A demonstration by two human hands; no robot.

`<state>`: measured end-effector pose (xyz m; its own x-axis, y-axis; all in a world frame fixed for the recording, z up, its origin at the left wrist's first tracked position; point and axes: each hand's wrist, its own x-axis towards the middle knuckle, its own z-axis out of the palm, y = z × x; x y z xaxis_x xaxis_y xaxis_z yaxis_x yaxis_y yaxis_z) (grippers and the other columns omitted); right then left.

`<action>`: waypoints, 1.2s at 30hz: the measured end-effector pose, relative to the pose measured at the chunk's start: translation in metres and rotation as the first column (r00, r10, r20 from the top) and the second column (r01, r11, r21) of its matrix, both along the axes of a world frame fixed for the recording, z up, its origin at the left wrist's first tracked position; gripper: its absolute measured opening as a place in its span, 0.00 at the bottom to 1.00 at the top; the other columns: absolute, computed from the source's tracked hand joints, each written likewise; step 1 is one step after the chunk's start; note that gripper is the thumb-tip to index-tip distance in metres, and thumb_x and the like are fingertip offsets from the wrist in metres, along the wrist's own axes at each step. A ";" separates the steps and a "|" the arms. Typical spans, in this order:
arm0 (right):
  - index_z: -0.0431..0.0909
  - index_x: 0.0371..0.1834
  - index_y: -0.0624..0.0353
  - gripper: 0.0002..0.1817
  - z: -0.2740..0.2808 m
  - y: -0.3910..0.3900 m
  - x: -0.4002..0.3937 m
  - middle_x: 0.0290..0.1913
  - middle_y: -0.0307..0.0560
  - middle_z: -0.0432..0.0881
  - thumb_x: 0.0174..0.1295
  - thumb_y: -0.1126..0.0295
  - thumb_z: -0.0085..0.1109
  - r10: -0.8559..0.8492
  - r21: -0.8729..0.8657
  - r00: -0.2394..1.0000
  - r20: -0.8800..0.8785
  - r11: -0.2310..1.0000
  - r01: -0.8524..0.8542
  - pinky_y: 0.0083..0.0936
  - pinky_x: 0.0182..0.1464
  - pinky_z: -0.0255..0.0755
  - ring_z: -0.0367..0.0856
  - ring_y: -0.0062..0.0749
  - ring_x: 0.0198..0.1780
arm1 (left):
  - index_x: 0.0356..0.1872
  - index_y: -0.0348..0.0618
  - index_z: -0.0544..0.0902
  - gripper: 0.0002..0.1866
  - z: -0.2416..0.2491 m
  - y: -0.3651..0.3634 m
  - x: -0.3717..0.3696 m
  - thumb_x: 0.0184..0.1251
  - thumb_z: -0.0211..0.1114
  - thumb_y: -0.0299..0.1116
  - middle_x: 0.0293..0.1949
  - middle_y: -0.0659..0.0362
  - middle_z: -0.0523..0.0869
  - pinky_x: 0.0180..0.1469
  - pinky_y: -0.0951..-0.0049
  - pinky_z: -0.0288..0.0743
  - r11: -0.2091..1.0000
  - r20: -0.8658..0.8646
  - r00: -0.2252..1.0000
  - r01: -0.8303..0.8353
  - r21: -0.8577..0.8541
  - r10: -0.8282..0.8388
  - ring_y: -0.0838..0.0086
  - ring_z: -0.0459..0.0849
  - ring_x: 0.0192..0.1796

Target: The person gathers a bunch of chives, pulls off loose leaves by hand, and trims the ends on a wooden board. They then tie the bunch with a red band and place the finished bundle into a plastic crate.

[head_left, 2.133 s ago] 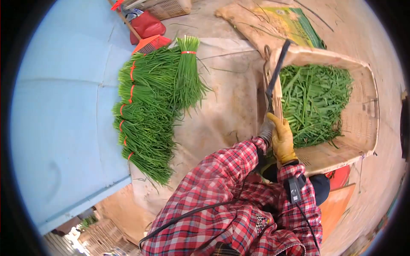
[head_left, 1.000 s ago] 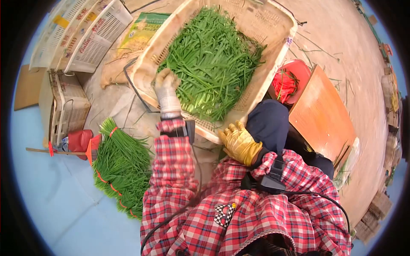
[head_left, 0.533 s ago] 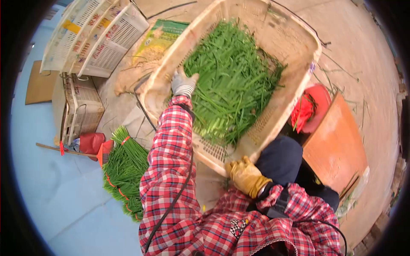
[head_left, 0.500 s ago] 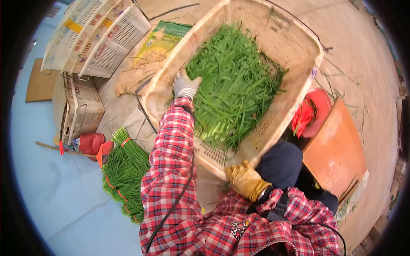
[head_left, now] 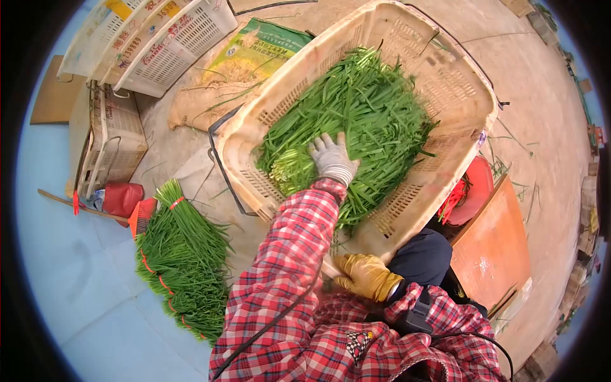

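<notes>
A large beige plastic crate [head_left: 445,167] lies tilted in front of me, with a heap of loose green leafy stalks [head_left: 382,121] in it. My left hand [head_left: 332,156], in a grey glove with a striped cuff, rests on the heap, fingers spread and palm down. Pale stalk ends lie just left of it. My right hand [head_left: 366,275], in a yellow glove, is closed at the crate's near edge, its fingers curled round the rim.
Tied green bundles [head_left: 184,261] lie at the left on a blue surface [head_left: 95,293]. White crates [head_left: 172,48] stand at the upper left, near a green and yellow sack [head_left: 261,48]. At the right are a red stool [head_left: 478,191] and a wooden board [head_left: 493,248].
My left hand has moved from the crate's left inner side rightward and down onto the middle of the heap. The stalks have shifted, with pale ends now at the left. My right hand stays at the rim.
</notes>
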<state>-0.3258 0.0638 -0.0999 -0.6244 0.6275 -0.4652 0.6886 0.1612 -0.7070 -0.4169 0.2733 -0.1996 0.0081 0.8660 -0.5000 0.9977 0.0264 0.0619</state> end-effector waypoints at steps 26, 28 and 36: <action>0.45 0.77 0.43 0.51 -0.069 0.216 -0.023 0.76 0.49 0.49 0.49 0.80 0.59 0.105 0.304 0.910 0.401 0.922 -0.241 0.44 0.73 0.50 0.46 0.48 0.76 | 0.70 0.54 0.61 0.33 -0.028 -0.077 0.071 0.68 0.46 0.57 0.68 0.56 0.66 0.62 0.50 0.61 0.955 0.025 0.982 0.190 -0.226 -0.189 0.60 0.64 0.68; 0.44 0.77 0.42 0.55 -0.083 0.228 -0.028 0.76 0.48 0.50 0.44 0.80 0.64 0.113 0.227 0.890 0.442 0.945 -0.233 0.45 0.72 0.53 0.47 0.47 0.76 | 0.70 0.54 0.63 0.32 -0.004 -0.074 0.065 0.68 0.46 0.57 0.67 0.55 0.68 0.63 0.52 0.62 0.926 0.012 0.965 0.254 -0.280 -0.261 0.60 0.65 0.68; 0.49 0.76 0.37 0.54 -0.092 0.209 0.000 0.73 0.47 0.57 0.43 0.84 0.62 0.159 0.057 0.852 0.499 0.975 -0.216 0.40 0.67 0.61 0.56 0.49 0.72 | 0.32 0.44 0.84 0.08 0.045 -0.059 -0.059 0.56 0.57 0.29 0.30 0.51 0.84 0.42 0.59 0.78 0.973 0.620 0.768 0.021 0.229 -0.163 0.54 0.83 0.35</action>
<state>-0.3260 0.2730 -0.1921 -0.4454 0.5851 -0.6777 0.8892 0.3774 -0.2586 -0.4755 0.2140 -0.1547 0.3448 0.9228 -0.1719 0.7271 -0.1468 0.6706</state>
